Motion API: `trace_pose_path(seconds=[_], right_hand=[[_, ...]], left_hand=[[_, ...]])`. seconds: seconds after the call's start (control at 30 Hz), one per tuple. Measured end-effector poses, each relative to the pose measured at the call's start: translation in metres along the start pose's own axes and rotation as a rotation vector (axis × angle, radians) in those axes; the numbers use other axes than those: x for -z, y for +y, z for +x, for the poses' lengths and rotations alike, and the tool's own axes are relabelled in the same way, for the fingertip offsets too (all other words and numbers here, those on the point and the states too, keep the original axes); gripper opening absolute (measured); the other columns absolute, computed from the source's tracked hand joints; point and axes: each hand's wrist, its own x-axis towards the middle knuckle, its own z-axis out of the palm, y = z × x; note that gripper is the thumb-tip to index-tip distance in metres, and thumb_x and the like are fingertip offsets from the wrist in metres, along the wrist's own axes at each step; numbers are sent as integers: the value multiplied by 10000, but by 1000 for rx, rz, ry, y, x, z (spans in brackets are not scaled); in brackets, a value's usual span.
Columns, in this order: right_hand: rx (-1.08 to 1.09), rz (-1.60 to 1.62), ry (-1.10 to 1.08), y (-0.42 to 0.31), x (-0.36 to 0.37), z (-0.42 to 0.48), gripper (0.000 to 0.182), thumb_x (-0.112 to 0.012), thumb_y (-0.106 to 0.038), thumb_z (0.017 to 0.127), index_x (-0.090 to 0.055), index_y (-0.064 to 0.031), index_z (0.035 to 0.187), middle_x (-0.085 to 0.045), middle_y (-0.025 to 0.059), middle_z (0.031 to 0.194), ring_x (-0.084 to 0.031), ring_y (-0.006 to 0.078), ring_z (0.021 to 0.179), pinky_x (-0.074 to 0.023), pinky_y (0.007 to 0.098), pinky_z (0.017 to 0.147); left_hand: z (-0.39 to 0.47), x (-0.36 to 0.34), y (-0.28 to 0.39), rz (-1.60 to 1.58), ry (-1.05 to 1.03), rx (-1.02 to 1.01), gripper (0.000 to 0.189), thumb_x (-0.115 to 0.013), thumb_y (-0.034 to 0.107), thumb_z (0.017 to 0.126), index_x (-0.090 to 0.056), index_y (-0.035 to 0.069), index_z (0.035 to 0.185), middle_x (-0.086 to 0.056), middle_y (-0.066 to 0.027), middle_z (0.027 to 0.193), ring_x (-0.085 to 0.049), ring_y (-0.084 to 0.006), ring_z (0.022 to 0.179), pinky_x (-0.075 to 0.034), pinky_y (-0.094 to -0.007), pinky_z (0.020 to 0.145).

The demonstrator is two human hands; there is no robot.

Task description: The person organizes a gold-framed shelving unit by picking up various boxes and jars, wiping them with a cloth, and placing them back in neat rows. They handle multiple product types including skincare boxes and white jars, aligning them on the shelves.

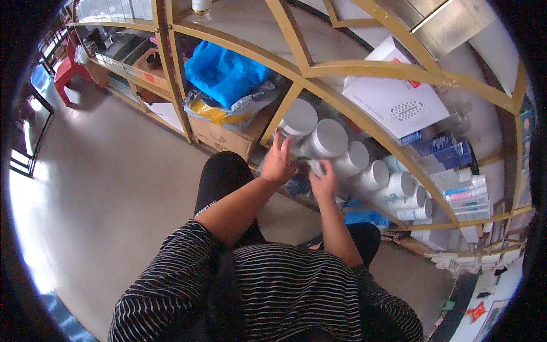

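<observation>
My left hand point(277, 161) is at the shelf edge with its fingers apart. Its fingertips overlap the lower side of a large white lidded jar point(300, 116); whether they touch it I cannot tell. Pinched in my right hand point(323, 183) is a small white item, perhaps a cloth or tissue point(316, 167), partly blurred. Just beyond that hand stand another large white jar point(330, 137) and a smaller white jar point(354, 157). More white tubs point(377, 174) continue in a row to the right.
Gold-coloured metal framing point(342, 109) crosses above the jars. To the left, a blue plastic bag point(226, 70) rests over a cardboard box point(222, 139). A white printed box point(395, 96) and small dark blue boxes point(446, 147) occupy the upper shelf. A red plastic chair point(70, 70) stands farther off.
</observation>
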Motion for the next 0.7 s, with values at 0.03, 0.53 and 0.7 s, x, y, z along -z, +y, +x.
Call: trace_pose_path(seconds=[0.03, 0.53, 0.7], right_hand=[[165, 57, 150, -23, 18, -5, 435, -732, -84, 713, -557, -47, 1109, -612, 144, 1107, -589, 295, 1026, -456, 383, 893], [562, -35, 228, -24, 17, 98, 209, -702, -160, 787, -622, -19, 918, -614, 153, 973, -599, 327, 907, -479, 395, 794], [467, 90, -30, -26, 38, 90, 204, -693, -205, 794, -640, -8, 794, -651, 112, 781, -620, 222, 752, -484, 349, 727]], left_hand=[[0, 1, 1, 19, 24, -68, 696, -692, 99, 686, -398, 82, 1317, -221, -246, 1463, -369, -427, 1280, -384, -458, 1016], [-6, -36, 24, -76, -141, -296, 630, -530, -14, 700, -356, 21, 1305, -339, -191, 1393, -473, -387, 1184, -438, -422, 962], [-4, -36, 16, -73, -80, -363, 571, -561, 14, 688, -375, 16, 1228, -370, -205, 1323, -563, -402, 1015, -494, -456, 833]])
